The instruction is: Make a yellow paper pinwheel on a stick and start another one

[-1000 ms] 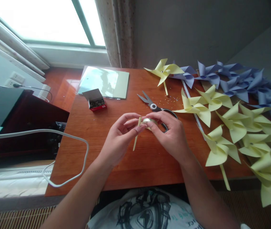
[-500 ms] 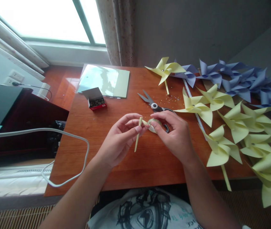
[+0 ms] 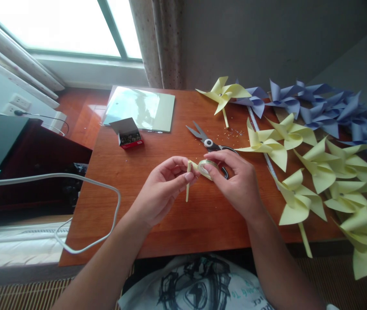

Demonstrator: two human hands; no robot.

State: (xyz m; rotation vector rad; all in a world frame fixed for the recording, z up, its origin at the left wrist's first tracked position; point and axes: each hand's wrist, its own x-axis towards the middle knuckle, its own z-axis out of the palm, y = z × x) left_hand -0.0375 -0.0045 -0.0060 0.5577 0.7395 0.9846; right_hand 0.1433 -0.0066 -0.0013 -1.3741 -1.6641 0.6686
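My left hand (image 3: 167,185) pinches a thin pale-yellow rolled paper stick (image 3: 188,191) between thumb and fingers, nearly upright above the table. In my right hand (image 3: 233,176) is a roll of clear tape (image 3: 206,169), held close beside the stick. A short strip seems to reach from the roll to the top of the stick. Scissors (image 3: 207,141) with black-and-grey handles lie open just beyond my right hand, which partly hides the handles.
Yellow pinwheels (image 3: 296,196) and blue pinwheels (image 3: 328,103) cover the table's right side. An open small box (image 3: 131,140) of metal pins and a plastic-covered sheet pack (image 3: 141,107) lie at the back left. A white cable (image 3: 118,202) loops over the left edge.
The paper stick has turned slightly more upright in my left hand. The tape roll has tilted a little and stays beside it.
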